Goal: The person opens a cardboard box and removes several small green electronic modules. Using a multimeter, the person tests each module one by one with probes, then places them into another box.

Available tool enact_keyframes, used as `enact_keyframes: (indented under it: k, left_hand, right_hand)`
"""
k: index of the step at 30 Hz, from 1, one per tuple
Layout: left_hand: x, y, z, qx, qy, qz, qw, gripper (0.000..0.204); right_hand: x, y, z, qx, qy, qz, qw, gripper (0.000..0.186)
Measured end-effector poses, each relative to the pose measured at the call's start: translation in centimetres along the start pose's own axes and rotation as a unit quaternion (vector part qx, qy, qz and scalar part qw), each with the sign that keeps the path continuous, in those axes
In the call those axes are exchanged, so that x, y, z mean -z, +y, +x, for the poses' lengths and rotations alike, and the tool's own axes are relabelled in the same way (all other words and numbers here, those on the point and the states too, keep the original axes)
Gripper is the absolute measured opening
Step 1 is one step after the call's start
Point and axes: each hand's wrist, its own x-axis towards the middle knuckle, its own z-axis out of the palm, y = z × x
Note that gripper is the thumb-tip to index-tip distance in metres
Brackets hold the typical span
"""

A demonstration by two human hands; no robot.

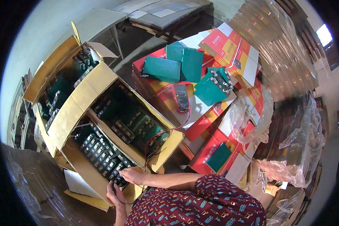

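Observation:
Both my hands are at the near end of an open cardboard box [81,171] packed with rows of green battery blocks [101,152] with metal terminals. My left hand [115,194] is closed around a black test probe [114,185], pointing at the nearest blocks. Just above it, my right hand [133,176] is closed in a pinch over the terminals, apparently on a second test probe mostly hidden by the fingers. A multimeter [181,98] lies on flat cartons to the right; its red lead [165,131] runs toward my hands.
Another compartment with green blocks [145,128] adjoins on the right, and a further open box [60,88] stands behind. Loose green blocks [162,69] lie on red and white cartons [169,103]. Plastic-wrapped cardboard stacks [271,49] stand at the right. A table [165,17] is at the back.

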Motion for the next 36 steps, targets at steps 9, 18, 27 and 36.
enact_keyframes:
  k: [9, 18, 27, 36]
  left_hand:
    - [-0.4, 2.4, 0.3, -0.014, -0.014, 0.014, 1.0, 0.027]
    - [0.0, 0.2, 0.6, 0.056, -0.004, 0.029, 0.998, 0.025]
    - [0.7, 2.3, 2.0, 0.077, 0.05, 0.005, 0.996, 0.027]
    - [-0.6, 0.9, 2.7, 0.051, 0.063, 0.007, 0.997, 0.03]
  right_hand:
    - [-0.9, 1.7, -0.2, 0.082, 0.12, 0.033, 0.989, 0.03]
    - [-0.7, 1.4, 0.8, 0.115, 0.029, -0.104, 0.987, 0.019]
    - [3.2, -2.1, 1.1, 0.095, 0.054, -0.036, 0.993, 0.035]
    - [3.8, -2.4, 3.4, 0.122, 0.073, -0.033, 0.989, 0.033]
